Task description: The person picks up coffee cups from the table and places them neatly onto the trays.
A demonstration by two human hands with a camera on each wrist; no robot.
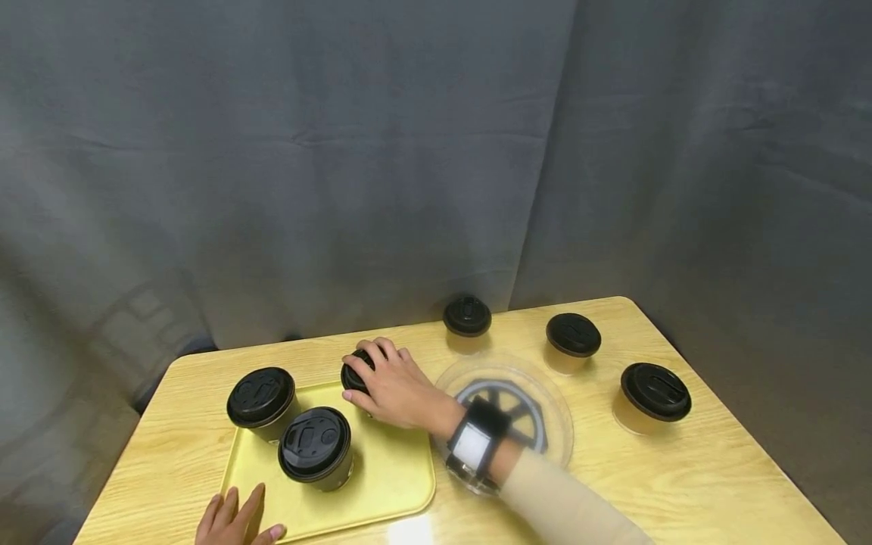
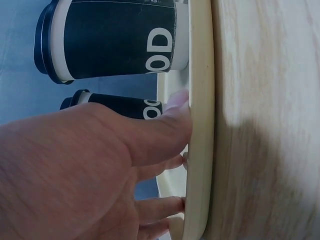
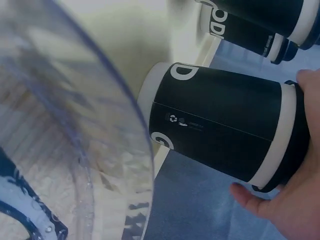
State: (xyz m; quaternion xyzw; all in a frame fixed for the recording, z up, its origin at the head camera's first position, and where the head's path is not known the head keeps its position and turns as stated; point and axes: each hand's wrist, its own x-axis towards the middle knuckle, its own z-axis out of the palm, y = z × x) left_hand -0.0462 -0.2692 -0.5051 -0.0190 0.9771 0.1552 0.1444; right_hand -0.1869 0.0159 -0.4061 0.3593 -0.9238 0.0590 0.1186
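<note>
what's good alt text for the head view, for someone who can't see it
A person's right hand grips a black-lidded cup at the far edge of a yellow tray, while the left hand touches the tray's near left corner. Two similar cups stand on the tray; three more cups stand to the right on a wood-grained table, near a clear round container.

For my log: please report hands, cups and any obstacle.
Right hand grips one cup by lid. Left hand touches tray. Clear tub close by, possible obstacle.
</note>
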